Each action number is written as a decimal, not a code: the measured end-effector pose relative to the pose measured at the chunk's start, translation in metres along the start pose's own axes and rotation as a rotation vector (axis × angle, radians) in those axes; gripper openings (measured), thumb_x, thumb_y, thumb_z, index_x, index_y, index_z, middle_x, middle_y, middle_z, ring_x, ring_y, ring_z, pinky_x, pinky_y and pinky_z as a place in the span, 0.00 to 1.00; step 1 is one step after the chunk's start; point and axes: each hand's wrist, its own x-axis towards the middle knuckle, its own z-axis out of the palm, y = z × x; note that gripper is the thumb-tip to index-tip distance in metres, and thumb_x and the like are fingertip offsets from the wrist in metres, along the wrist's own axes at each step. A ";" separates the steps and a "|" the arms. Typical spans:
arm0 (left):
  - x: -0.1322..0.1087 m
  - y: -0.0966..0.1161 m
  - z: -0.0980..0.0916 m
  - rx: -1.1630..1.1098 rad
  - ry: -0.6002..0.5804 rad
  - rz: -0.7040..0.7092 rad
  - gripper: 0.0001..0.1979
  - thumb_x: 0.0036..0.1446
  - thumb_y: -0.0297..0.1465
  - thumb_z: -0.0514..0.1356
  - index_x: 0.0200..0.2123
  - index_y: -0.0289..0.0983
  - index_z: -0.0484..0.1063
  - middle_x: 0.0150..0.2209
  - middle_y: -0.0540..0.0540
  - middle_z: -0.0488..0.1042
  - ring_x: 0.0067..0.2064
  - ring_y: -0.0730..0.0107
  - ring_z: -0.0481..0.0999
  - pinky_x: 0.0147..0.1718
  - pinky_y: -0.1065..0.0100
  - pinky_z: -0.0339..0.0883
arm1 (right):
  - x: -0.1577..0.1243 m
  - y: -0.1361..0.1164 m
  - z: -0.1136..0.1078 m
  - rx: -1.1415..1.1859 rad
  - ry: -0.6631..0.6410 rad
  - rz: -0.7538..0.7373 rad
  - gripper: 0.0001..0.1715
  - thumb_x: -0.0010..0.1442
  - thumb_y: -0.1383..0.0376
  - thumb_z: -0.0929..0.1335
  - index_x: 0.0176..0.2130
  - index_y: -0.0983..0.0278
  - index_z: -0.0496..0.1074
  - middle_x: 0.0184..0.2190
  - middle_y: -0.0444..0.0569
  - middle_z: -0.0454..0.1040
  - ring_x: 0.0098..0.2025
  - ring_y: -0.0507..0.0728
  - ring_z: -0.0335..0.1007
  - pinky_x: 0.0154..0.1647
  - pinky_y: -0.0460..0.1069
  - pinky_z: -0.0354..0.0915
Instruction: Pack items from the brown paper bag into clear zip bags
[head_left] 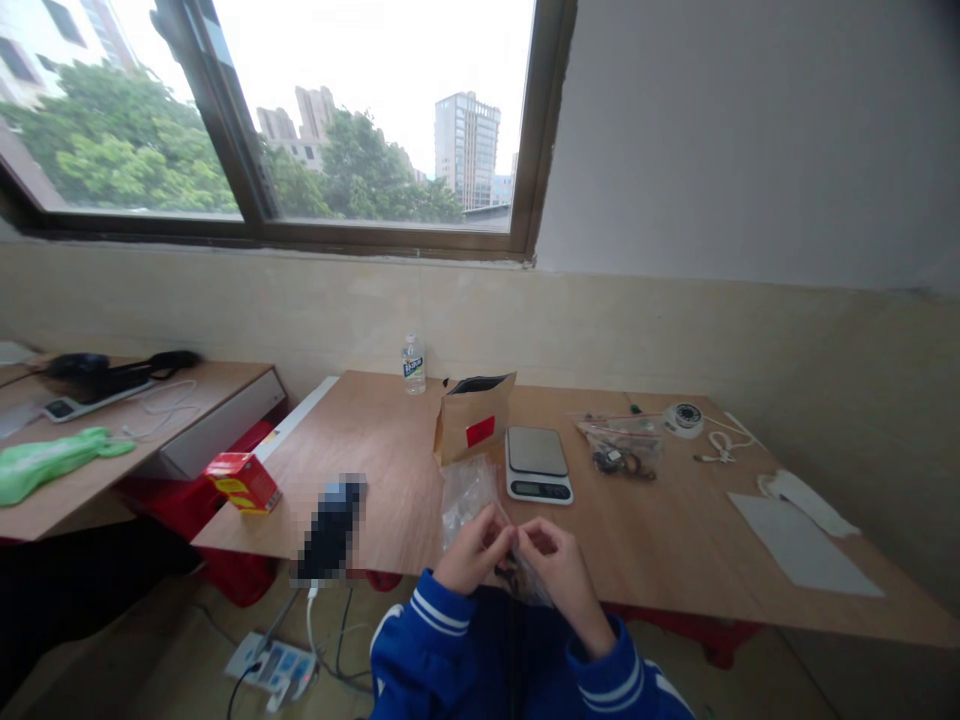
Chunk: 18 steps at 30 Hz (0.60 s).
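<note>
My left hand and my right hand are close together over the near edge of the wooden table. Both have their fingers curled and pinched round a small clear plastic bag with dark bits inside. Another clear bag lies just beyond my left hand. Blue sleeves with white stripes cover both wrists.
A brown paper pouch stands open beside a small digital scale. Further right are a bag of small parts, a tape roll and a grey sheet. A water bottle stands at the back. A red box and a power strip are left.
</note>
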 end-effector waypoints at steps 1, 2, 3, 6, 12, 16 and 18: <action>0.000 -0.001 0.001 0.016 0.003 -0.005 0.14 0.57 0.43 0.52 0.28 0.38 0.59 0.21 0.53 0.65 0.22 0.75 0.68 0.22 0.73 0.59 | 0.000 0.001 0.000 -0.008 -0.003 -0.003 0.22 0.52 0.49 0.67 0.25 0.65 0.71 0.21 0.48 0.75 0.24 0.56 0.71 0.26 0.47 0.64; 0.001 -0.001 0.002 0.034 0.009 -0.006 0.14 0.57 0.43 0.52 0.28 0.38 0.59 0.21 0.53 0.65 0.22 0.75 0.68 0.22 0.73 0.59 | -0.001 0.002 0.000 -0.016 -0.005 -0.009 0.22 0.52 0.49 0.67 0.25 0.65 0.72 0.21 0.48 0.75 0.24 0.56 0.71 0.26 0.47 0.64; 0.001 -0.001 0.003 0.048 0.013 -0.002 0.14 0.57 0.42 0.53 0.27 0.38 0.58 0.21 0.53 0.65 0.22 0.76 0.68 0.21 0.74 0.58 | 0.000 0.005 -0.001 -0.026 0.013 -0.012 0.21 0.52 0.49 0.67 0.25 0.65 0.72 0.21 0.48 0.75 0.24 0.56 0.71 0.26 0.47 0.64; -0.001 0.003 0.001 0.032 0.027 0.015 0.15 0.56 0.42 0.54 0.25 0.38 0.57 0.19 0.54 0.63 0.20 0.77 0.65 0.21 0.74 0.56 | 0.004 0.015 -0.015 -0.024 0.235 -0.008 0.21 0.49 0.49 0.68 0.26 0.65 0.72 0.22 0.48 0.75 0.24 0.56 0.70 0.26 0.48 0.64; -0.008 0.015 -0.012 -0.121 0.021 -0.034 0.17 0.52 0.43 0.58 0.23 0.36 0.60 0.18 0.54 0.64 0.20 0.78 0.64 0.23 0.74 0.57 | 0.019 0.018 -0.053 0.228 0.571 0.002 0.24 0.44 0.48 0.71 0.30 0.66 0.74 0.28 0.52 0.77 0.30 0.58 0.72 0.29 0.49 0.66; -0.004 0.007 -0.013 -0.330 -0.082 -0.119 0.21 0.52 0.48 0.56 0.26 0.34 0.68 0.25 0.46 0.73 0.27 0.73 0.71 0.29 0.71 0.63 | 0.026 -0.005 -0.049 0.322 0.532 -0.007 0.23 0.44 0.50 0.72 0.31 0.66 0.74 0.25 0.49 0.76 0.26 0.55 0.70 0.27 0.48 0.66; 0.001 -0.005 -0.011 -0.409 -0.030 -0.164 0.20 0.51 0.47 0.58 0.30 0.34 0.70 0.30 0.45 0.75 0.29 0.71 0.73 0.30 0.70 0.64 | 0.030 -0.016 -0.044 0.376 0.506 0.005 0.22 0.43 0.50 0.73 0.31 0.66 0.74 0.24 0.48 0.75 0.26 0.54 0.69 0.26 0.47 0.65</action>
